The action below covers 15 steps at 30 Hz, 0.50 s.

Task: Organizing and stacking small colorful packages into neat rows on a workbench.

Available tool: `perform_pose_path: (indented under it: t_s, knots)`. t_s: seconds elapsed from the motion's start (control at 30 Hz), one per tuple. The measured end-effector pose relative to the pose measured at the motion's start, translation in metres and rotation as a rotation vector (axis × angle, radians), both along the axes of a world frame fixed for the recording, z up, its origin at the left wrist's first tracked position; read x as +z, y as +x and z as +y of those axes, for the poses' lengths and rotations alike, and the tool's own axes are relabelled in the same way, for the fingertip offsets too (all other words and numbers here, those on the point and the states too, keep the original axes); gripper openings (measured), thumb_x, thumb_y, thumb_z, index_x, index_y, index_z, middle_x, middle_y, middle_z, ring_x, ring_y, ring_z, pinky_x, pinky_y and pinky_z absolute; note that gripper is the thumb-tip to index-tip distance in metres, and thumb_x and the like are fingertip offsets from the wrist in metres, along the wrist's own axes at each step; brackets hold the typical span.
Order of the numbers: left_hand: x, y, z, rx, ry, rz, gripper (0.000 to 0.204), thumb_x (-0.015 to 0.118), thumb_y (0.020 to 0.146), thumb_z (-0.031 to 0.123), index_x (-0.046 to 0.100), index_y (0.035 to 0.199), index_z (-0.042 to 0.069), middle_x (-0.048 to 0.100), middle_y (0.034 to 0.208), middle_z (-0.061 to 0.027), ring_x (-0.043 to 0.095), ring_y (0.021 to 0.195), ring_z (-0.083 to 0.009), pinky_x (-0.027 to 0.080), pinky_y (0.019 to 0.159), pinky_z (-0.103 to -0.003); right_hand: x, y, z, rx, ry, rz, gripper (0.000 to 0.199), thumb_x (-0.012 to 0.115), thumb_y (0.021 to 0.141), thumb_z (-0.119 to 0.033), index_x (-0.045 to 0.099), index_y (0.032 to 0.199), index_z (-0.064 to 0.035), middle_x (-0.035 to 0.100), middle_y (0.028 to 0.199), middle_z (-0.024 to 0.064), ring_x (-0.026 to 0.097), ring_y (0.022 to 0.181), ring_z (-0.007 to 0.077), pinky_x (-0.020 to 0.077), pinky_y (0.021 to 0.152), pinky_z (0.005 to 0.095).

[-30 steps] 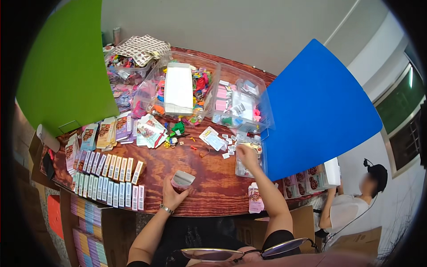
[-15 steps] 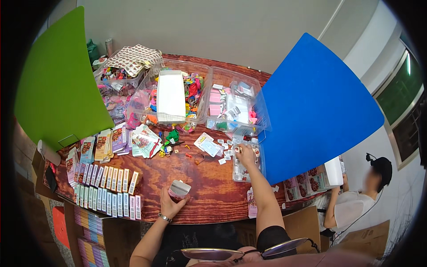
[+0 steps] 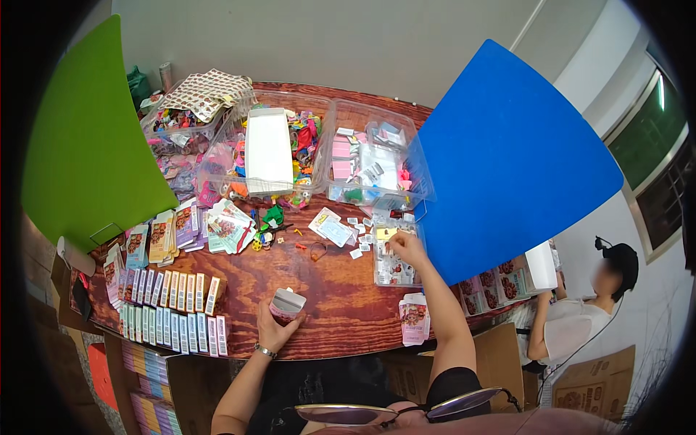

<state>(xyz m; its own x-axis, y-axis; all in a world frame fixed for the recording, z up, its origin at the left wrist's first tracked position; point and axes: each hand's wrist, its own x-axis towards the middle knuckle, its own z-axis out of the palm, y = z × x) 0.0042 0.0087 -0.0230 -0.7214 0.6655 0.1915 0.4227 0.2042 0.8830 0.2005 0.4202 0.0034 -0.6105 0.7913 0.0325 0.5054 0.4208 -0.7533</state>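
Note:
My left hand (image 3: 275, 326) is wrapped round a small pink carton (image 3: 287, 307), held upright over the table's near edge with its top flaps open. My right hand (image 3: 407, 250) is over a clear plastic tray (image 3: 399, 281) holding small packets and pieces. Its fingers are bent together in a pinch; whatever is between them is too small to make out. Left of that tray lie small white tags (image 3: 356, 254) and a few flat cards (image 3: 335, 230). A stack of flat pink cartons (image 3: 415, 320) lies below the tray, beside my right forearm.
Rows of filled cartons (image 3: 170, 319) stand at the left, with fanned flat cartons (image 3: 230, 226) behind. Clear bins (image 3: 328, 156) of colourful trinkets line the back. A green panel (image 3: 94, 138) and a blue panel (image 3: 515, 159) flank the table. Another person (image 3: 580, 326) sits at the right.
My right hand has shifted slightly over the tray, its fingers lifted more into view. The whole view has shifted a little, uncovering more of the flat carton stack. My left hand still holds the carton.

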Motion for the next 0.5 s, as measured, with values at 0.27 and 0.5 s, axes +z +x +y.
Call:
perform_pose_path:
  t_s: [0.27,0.5]
  knots:
    - [-0.002,0.001,-0.001,0.007,-0.011,-0.011,0.068,0.091,0.064,0.028,0.051,0.113,0.001,0.054,0.106,-0.0162,0.055,0.100,-0.0348,0.046,0.085,-0.044,-0.009,-0.008,-0.030,0.139,0.225,-0.314,0.042,0.080,0.078,-0.027,0.064,0.111,-0.0070,0.064,0.082,0.0083,0.063,0.074,0.0228,0.0523,0.068,0.0376]
    - [-0.004,0.002,0.000,0.017,-0.010,-0.010,0.069,0.091,0.064,0.029,0.052,0.112,0.000,0.054,0.106,-0.0169,0.055,0.100,-0.0361,0.046,0.085,-0.045,-0.015,-0.007,-0.041,0.088,0.352,-0.311,0.027,0.078,0.080,-0.023,0.070,0.102,-0.0124,0.065,0.091,0.0113,0.065,0.082,0.0291,0.0524,0.073,0.0410]
